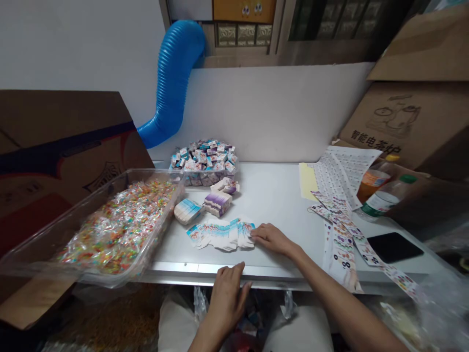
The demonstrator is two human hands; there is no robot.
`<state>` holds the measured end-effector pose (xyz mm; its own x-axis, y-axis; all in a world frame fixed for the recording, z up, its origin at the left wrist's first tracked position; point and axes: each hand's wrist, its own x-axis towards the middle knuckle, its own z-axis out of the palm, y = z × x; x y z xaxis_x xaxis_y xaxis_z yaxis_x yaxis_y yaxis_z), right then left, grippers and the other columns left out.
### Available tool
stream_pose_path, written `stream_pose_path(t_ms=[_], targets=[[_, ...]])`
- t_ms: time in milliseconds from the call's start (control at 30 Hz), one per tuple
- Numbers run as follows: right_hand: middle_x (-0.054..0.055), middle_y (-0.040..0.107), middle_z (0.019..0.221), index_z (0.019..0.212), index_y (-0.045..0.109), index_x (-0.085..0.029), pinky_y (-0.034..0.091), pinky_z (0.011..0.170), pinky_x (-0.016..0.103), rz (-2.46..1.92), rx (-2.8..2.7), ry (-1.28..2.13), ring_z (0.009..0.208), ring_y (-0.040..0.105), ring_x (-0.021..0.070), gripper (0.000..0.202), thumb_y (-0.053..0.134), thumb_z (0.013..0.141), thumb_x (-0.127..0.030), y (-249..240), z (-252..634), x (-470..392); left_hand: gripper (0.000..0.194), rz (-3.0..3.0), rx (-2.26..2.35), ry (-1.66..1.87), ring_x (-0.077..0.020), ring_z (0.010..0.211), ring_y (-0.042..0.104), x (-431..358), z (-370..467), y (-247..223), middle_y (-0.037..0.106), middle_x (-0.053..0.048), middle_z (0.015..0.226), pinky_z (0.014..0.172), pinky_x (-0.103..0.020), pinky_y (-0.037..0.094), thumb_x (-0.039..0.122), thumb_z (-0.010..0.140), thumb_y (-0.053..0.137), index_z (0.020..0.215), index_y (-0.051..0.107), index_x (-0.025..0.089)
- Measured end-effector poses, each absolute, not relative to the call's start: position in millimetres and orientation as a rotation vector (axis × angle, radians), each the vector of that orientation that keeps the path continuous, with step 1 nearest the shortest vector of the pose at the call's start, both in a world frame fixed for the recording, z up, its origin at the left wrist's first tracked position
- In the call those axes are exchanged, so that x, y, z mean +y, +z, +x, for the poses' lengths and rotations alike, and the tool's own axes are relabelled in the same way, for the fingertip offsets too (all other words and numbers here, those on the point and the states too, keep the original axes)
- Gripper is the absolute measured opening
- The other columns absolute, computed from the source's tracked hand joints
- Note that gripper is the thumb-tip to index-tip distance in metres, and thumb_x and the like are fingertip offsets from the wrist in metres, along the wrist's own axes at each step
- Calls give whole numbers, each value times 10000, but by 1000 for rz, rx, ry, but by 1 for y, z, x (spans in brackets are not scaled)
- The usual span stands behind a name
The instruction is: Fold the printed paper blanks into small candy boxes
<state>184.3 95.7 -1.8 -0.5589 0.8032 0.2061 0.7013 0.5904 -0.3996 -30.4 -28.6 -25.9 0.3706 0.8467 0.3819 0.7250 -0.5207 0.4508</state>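
A fanned row of small flat cartons [223, 234], white with blue print, lies near the table's front edge. My right hand [273, 238] is at the row's right end, fingers drawn together on the edge of the last flat carton; its fingertips are partly hidden. In front of the table edge, above my lap, my left hand [229, 293] holds nothing, its thumb spread from the fingers. Behind the row are a blue-edged stack of flat cartons [188, 210] and a purple-edged stack [217, 202]. A clear tub of folded little boxes [207, 159] stands farther back.
At left, a large clear plastic tray [161, 230] holds many small wrapped colourful pieces. A blue hose [170, 83] bends down behind it. On the right lie printed sheets [340, 171], sticker strips [342, 254], a black phone [394, 247] and bottles [381, 201], beside cardboard boxes [414, 117].
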Motion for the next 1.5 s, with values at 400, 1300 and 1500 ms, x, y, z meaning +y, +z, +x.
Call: stream_pose_path(t_ms=[400, 1300, 1500], targets=[[-34, 558, 611, 807, 597, -167, 369, 528, 223, -1223, -1628, 1285, 546, 491, 110, 138, 552, 799, -297, 31, 141, 23, 633, 2469, 1478, 1073, -304, 1185, 450, 1, -16, -14, 474, -190, 1289, 967, -524, 413, 49, 752, 473, 1348, 267, 101], [-55, 395, 576, 620, 472, -177, 283, 515, 205, -1271, -1852, 1128, 560, 366, 93, 204, 510, 799, -267, 26, 132, 21, 458, 2191, 1267, 1257, -223, 1141, 522, -15, -24, -19, 543, -127, 1205, 936, -416, 469, 76, 810, 439, 1254, 395, 180], [-26, 526, 632, 693, 592, -180, 361, 582, 229, -1236, -1817, 1159, 628, 477, 126, 201, 518, 829, -308, 36, 135, 15, 370, 2004, 1242, 1270, -194, 1043, 556, -15, -20, -8, 569, -81, 1107, 884, -362, 479, 127, 823, 469, 1182, 425, 204]])
